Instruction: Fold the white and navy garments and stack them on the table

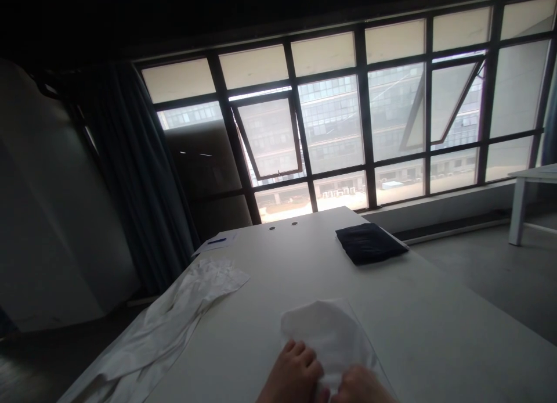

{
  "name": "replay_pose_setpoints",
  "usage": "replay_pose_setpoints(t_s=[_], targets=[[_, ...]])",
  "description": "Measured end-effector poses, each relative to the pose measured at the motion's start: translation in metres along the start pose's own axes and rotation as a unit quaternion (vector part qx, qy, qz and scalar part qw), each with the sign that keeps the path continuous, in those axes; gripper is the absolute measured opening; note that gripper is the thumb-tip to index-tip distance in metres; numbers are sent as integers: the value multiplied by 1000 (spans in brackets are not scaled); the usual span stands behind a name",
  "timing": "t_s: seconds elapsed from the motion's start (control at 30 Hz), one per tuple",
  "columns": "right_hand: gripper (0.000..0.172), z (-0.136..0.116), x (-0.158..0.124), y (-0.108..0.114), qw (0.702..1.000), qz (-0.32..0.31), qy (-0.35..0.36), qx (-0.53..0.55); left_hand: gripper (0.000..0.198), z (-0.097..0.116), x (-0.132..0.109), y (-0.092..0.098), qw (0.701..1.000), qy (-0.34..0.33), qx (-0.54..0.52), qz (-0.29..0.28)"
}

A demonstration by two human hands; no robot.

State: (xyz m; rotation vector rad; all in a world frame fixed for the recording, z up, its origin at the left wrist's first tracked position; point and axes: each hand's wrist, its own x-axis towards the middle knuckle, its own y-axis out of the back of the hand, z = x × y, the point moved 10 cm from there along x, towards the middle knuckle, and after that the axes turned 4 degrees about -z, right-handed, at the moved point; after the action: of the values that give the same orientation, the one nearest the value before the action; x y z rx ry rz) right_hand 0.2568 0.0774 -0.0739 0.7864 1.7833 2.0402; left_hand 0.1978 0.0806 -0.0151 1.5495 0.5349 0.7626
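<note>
A crumpled white cloth (324, 333) lies on the white table (278, 263) at the near edge of my view. My left hand (293, 375) and my right hand (359, 387) are both at its lower end, with the fabric bunched between them. The frame's bottom edge cuts off both hands, so part of their grip is hidden. To the left, a long white garment (174, 316) lies spread and wrinkled, hanging over the table's edge. A folded navy cloth (369, 243) sits farther away, out of reach of both hands.
A sheet of paper (217, 242) with a blue pen lies at the table's far left corner, near several small holes in the tabletop. Beyond stand a large window (335, 124) and dark curtain (139, 171). A small white table (526, 182) stands at the right.
</note>
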Motion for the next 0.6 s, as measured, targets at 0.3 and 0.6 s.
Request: replay_pose_setpoints(t_s=[0.3, 0.6], targets=[[39, 5, -11, 80, 979, 203, 34, 3, 89, -25, -18, 5, 999, -7, -14, 35], [24, 77, -25, 102, 936, 161, -68, 304, 67, -59, -29, 16, 986, 90, -101, 97]])
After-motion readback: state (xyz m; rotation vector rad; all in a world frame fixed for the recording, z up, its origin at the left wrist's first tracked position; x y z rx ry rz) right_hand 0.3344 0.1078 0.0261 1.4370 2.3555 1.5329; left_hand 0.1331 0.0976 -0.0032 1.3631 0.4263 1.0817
